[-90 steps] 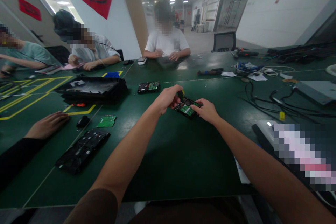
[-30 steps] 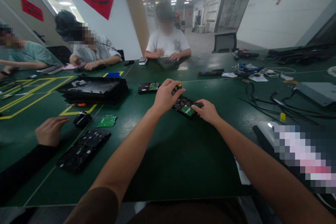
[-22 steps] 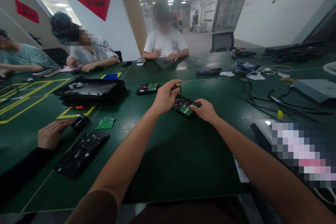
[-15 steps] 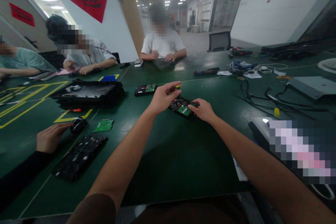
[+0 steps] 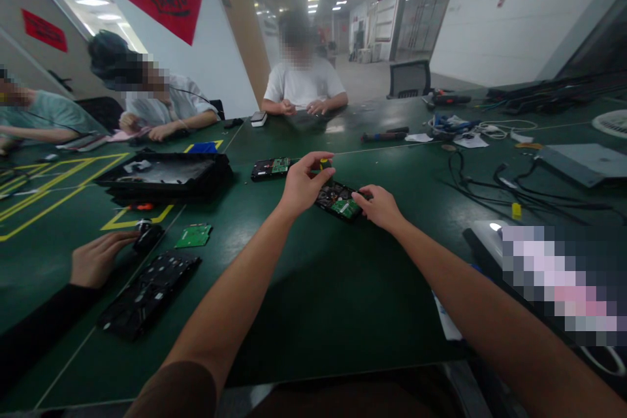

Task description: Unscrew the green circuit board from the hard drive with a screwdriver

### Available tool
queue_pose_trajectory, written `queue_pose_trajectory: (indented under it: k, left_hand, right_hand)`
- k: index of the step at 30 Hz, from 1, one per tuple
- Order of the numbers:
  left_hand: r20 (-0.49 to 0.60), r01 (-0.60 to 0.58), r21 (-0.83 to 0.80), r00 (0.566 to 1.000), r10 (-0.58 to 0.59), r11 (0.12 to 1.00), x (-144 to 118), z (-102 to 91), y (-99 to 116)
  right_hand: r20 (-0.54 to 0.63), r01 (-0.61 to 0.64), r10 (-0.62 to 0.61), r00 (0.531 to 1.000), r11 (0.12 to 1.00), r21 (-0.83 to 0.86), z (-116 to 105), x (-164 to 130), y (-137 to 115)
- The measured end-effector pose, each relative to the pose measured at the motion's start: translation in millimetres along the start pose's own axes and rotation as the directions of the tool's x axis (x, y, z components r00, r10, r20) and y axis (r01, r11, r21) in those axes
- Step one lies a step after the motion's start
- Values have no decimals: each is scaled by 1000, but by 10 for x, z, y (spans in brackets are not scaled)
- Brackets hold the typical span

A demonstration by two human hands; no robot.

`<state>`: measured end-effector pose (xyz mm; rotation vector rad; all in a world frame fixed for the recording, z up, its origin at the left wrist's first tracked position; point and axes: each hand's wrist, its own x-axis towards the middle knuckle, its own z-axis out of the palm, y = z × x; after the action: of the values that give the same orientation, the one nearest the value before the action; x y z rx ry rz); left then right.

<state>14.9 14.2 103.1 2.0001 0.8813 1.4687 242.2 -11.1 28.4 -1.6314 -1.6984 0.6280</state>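
Green baize-like matting covers the table, and things run across it from the left. At nine o'clock a co-worker's hand in a dark sleeve rests with its fingertips against a small black part; three seconds ago that hand lay flat and apart from it. Just below lies a black perforated panel, and beside it a loose green circuit board. At ten o'clock stands a black tray, with a second hard drive just right of it.

At centre, the left hand pinches the yellow-and-black handle of a small screwdriver between thumb and fingertips, the tool standing upright on the hard drive. Three seconds ago the fist was closed lower around the handle; now the fingers ride its top, which suggests a twisting grip on a screw. The right hand presses on the drive's near right corner, fingers together, holding it flat on the table at twelve o'clock from the wearer.

At two o'clock black cables sprawl, well apart from the drive. At four o'clock a white device sits near the right forearm. Nothing lies between the hands and the drive.
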Motion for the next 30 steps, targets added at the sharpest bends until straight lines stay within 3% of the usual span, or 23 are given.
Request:
queue_pose_trajectory:
  k: [3, 7, 12, 16, 19, 21, 23, 26, 30]
  left_hand:
    - [-23, 0, -3, 1000, 0, 1000, 17, -31, 30]
    - [-66, -16, -41, 998, 14, 999, 7, 16, 116]
    - [-41, 31, -97, 999, -35, 995, -105, 269, 250]
    - [-37, 71, -82, 997, -74, 994, -206, 411, 288]
    - [3, 69, 33, 998, -70, 997, -302, 365, 295]
    - [18, 118, 211, 992, -124, 970, -411, 220, 299]
    - [1, 182, 489, 978, -209, 853, -577, -43, 292]
    - [-27, 212, 792, 949, -313, 573, -941, -644, 246]
    - [-192, 280, 948, 884, -426, 154, -1555, -1582, 158]
  right_hand:
    - [-126, 96, -105, 986, 992, -77, -71, 13, -22]
    - [-428, 213, -287, 857, 953, -213, -198, -64, -177]
    - [-219, 482, -543, 810, 831, -278, -164, -257, -418]
    - [-177, 541, -601, 780, 788, -294, -106, -296, -463]
    - [-166, 546, -611, 774, 777, -312, -130, -294, -445]
    - [-180, 519, -592, 785, 789, -330, -162, -293, -431]
    - [-215, 461, -551, 806, 813, -356, -200, -280, -412]
    - [-238, 394, -506, 829, 830, -395, -261, -221, -362]
    - [-286, 276, -412, 865, 868, -414, -322, -103, -283]
